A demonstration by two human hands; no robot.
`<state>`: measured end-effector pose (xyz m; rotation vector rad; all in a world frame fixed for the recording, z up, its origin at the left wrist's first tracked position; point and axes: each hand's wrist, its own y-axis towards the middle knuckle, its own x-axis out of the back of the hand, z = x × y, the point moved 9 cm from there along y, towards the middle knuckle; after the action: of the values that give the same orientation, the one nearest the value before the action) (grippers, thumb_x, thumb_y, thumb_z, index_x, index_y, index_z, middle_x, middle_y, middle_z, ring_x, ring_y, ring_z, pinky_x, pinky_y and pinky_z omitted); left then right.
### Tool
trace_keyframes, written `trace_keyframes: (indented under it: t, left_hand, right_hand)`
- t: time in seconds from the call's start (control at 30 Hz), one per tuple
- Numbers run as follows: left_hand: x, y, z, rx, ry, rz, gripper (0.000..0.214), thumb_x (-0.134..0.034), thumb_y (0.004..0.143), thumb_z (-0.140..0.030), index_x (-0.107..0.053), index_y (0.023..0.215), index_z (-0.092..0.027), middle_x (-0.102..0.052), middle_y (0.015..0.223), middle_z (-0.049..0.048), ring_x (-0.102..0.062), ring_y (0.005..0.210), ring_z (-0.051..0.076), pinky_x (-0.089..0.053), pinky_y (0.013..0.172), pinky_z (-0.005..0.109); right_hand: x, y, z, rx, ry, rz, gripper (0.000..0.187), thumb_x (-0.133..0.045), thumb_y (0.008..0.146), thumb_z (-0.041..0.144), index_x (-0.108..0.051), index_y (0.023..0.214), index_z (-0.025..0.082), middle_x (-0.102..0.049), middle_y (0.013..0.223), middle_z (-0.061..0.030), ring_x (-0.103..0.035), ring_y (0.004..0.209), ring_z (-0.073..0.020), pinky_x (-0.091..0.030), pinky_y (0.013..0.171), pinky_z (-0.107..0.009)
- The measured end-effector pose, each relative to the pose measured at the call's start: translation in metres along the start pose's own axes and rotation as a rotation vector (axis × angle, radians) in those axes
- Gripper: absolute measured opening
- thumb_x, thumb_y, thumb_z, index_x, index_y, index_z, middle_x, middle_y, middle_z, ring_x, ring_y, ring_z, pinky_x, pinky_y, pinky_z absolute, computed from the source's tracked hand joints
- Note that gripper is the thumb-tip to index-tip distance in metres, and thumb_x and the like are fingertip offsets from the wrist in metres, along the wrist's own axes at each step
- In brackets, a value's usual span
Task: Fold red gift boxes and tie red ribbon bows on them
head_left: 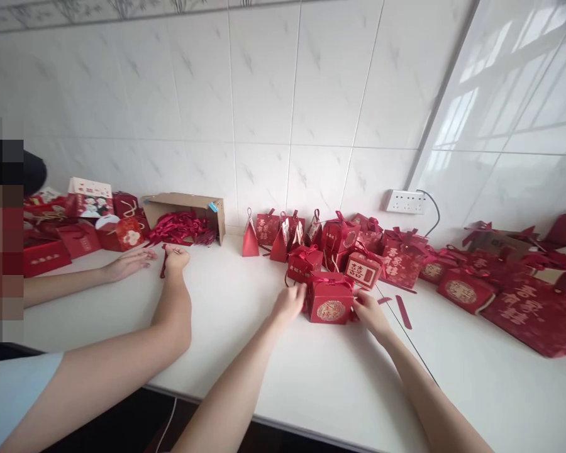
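Note:
A small red gift box (pixel 331 307) with a round gold emblem on its front stands upright on the table. A red ribbon (pixel 332 278) runs across its top. My left hand (pixel 290 303) is closed at the box's left side, with its fingertips partly hidden. On the opposite side, my right hand (pixel 368 310) is also closed, its fingers curled against the box's edge. Right behind stand another ribboned red box (pixel 304 264) and a box with a white label (pixel 361 270).
More red boxes and bags (pixel 400 258) line the wall and fill the right side. Flat red strips (pixel 404 313) lie right of my hand. At left, another person's hands (pixel 177 258) rest near a cardboard box (pixel 183 200) of red ribbons. A power strip (pixel 405 202) hangs on the wall.

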<state>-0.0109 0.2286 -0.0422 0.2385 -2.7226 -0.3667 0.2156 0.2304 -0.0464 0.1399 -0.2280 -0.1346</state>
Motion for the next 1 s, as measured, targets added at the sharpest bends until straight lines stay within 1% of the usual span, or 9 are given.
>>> trace_keyframes:
  t: [0.1,0.27,0.5,0.63,0.87,1.0]
  left_hand:
    - [-0.014,-0.008,-0.006,-0.062,0.132,0.123,0.035,-0.045,0.083,-0.034,-0.047,0.05,-0.021,-0.051,0.047,0.001,-0.051,0.051,0.016,-0.034,0.055,0.026]
    - [-0.02,-0.01,-0.009,-0.085,0.258,0.195,0.038,-0.035,0.088,-0.033,-0.051,0.055,-0.021,-0.059,0.056,0.0043,-0.056,0.058,0.017,-0.036,0.056,0.026]
    - [-0.022,-0.009,-0.01,-0.098,0.301,0.218,0.041,-0.029,0.09,-0.033,-0.05,0.056,-0.021,-0.059,0.057,0.0048,-0.056,0.057,0.018,-0.035,0.054,0.026]
    - [-0.022,-0.009,-0.012,-0.118,0.301,0.222,0.041,-0.028,0.09,-0.032,-0.048,0.056,-0.021,-0.057,0.056,0.0041,-0.055,0.056,0.018,-0.033,0.054,0.026]
    - [-0.023,-0.009,-0.008,-0.083,0.316,0.221,0.041,-0.028,0.09,-0.035,-0.047,0.056,-0.022,-0.057,0.057,0.0044,-0.055,0.058,0.019,-0.033,0.056,0.027]
    - [-0.022,-0.009,-0.009,-0.076,0.335,0.222,0.04,-0.027,0.09,-0.034,-0.045,0.056,-0.021,-0.057,0.057,0.0047,-0.054,0.058,0.019,-0.031,0.055,0.027]
  right_hand:
    - [-0.01,-0.001,-0.003,0.01,-0.097,0.067,0.009,-0.05,0.059,0.025,-0.056,0.062,0.02,-0.05,0.042,0.0041,-0.047,0.038,-0.0143,-0.034,0.043,-0.025]
    - [-0.012,0.0,-0.006,0.024,-0.24,0.109,0.014,-0.044,0.061,0.025,-0.054,0.068,0.021,-0.053,0.046,0.0036,-0.048,0.042,-0.0157,-0.035,0.046,-0.026]
    - [-0.011,-0.001,0.0,0.04,-0.33,0.084,0.019,-0.042,0.062,0.026,-0.057,0.072,0.021,-0.057,0.052,0.0012,-0.053,0.049,-0.0176,-0.037,0.051,-0.027]
    - [-0.012,-0.002,0.002,0.052,-0.345,0.079,0.021,-0.04,0.063,0.026,-0.057,0.073,0.02,-0.057,0.052,0.0009,-0.053,0.048,-0.0175,-0.037,0.051,-0.027]
    - [-0.011,-0.002,-0.001,0.023,-0.372,0.094,0.018,-0.041,0.065,0.027,-0.056,0.074,0.02,-0.056,0.051,0.0014,-0.053,0.048,-0.0177,-0.038,0.052,-0.028]
    - [-0.011,-0.002,0.001,0.036,-0.373,0.088,0.015,-0.042,0.064,0.024,-0.055,0.071,0.021,-0.058,0.052,0.0005,-0.054,0.049,-0.0181,-0.038,0.052,-0.028]
